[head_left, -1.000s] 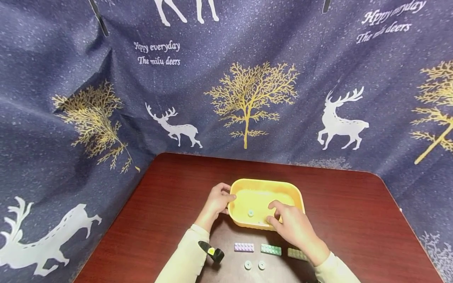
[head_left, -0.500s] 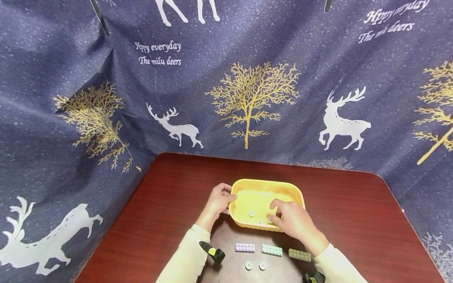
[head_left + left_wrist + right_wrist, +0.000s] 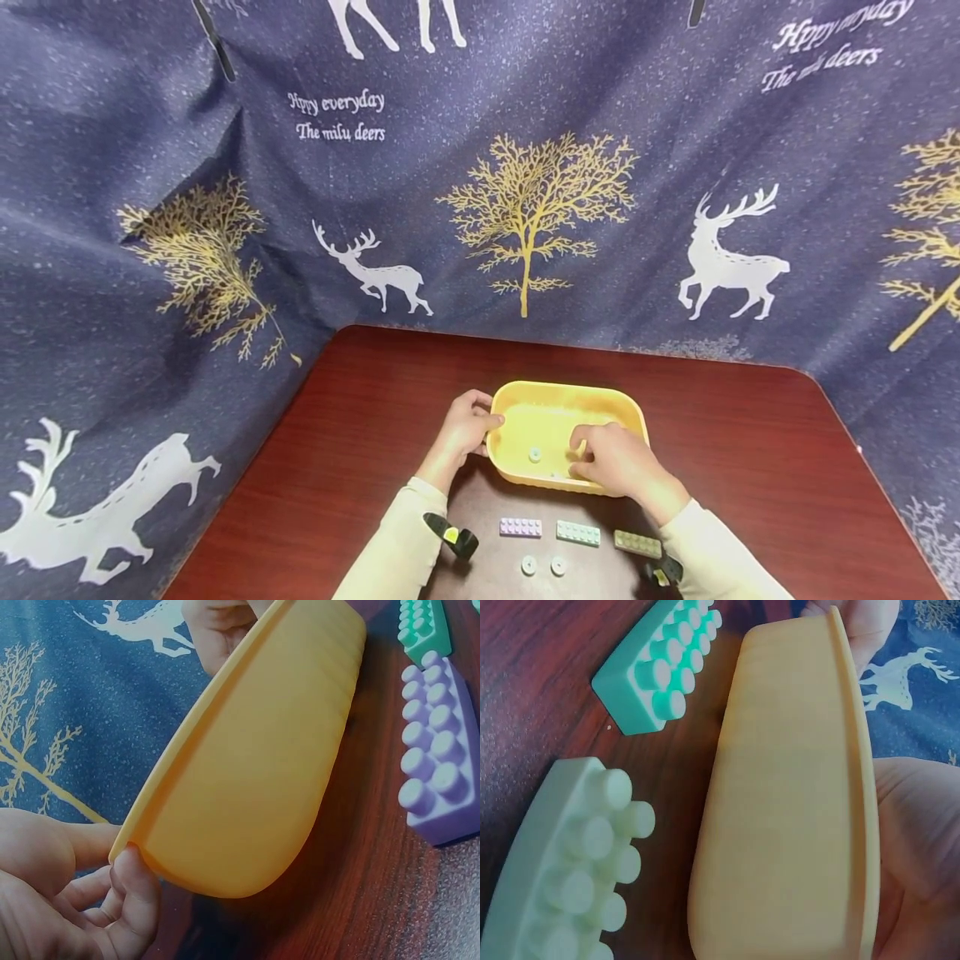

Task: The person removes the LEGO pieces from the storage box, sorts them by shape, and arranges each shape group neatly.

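Observation:
My left hand [image 3: 463, 423] grips the left rim of a yellow plastic bin [image 3: 525, 421], thumb over the edge and fingers outside. In the left wrist view, the left hand [image 3: 52, 892] pinches the rim corner of the bin [image 3: 247, 765]. My right hand [image 3: 621, 458] reaches over the near right wall into the bin, fingers bent down near its floor. Whatever lies under those fingertips is hidden. A small pale toy wheel [image 3: 535, 454] lies in the bin, left of the right hand. In the right wrist view, the bin wall hides the right fingertips.
A purple toy brick [image 3: 521, 527], a green brick [image 3: 577, 533] and an olive-green brick [image 3: 637, 543] lie in a row before the bin. Nearer still are a left pale wheel [image 3: 528, 566] and a right pale wheel [image 3: 558, 566]. Patterned blue cloth [image 3: 420, 183] hangs behind the table.
My right hand has lowered its fingers onto the bin floor, and a pale round piece seen by its thumb half a second ago is now hidden. My left hand stays on the rim.

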The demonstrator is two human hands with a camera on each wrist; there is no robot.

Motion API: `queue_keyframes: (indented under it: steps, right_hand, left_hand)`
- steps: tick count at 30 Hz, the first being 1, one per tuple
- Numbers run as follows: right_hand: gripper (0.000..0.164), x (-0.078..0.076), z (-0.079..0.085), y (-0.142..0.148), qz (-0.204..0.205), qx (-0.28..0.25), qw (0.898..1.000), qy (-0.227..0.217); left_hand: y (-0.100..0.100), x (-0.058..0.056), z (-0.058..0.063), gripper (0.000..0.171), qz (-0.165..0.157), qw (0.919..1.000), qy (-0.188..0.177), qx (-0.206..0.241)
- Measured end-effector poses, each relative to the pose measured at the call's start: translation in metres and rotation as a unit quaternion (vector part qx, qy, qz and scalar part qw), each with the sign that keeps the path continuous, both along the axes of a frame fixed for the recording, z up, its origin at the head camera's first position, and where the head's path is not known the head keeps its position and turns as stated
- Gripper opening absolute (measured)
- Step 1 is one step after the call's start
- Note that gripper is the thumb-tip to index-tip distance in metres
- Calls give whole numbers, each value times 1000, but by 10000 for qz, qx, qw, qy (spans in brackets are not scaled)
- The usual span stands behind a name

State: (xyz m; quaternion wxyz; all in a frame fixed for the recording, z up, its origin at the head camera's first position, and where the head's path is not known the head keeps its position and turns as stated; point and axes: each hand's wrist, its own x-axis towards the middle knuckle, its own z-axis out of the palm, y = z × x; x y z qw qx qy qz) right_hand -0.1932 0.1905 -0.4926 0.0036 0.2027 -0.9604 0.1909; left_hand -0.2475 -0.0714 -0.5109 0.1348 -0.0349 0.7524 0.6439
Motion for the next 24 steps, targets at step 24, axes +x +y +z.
queue_keyframes:
  steps: [24]
  right_hand:
    - [28,-14,-12,-2,75,242,9987,-448]
  left_hand:
    - [0,-2,-2,38,8,10000,-62,-65]
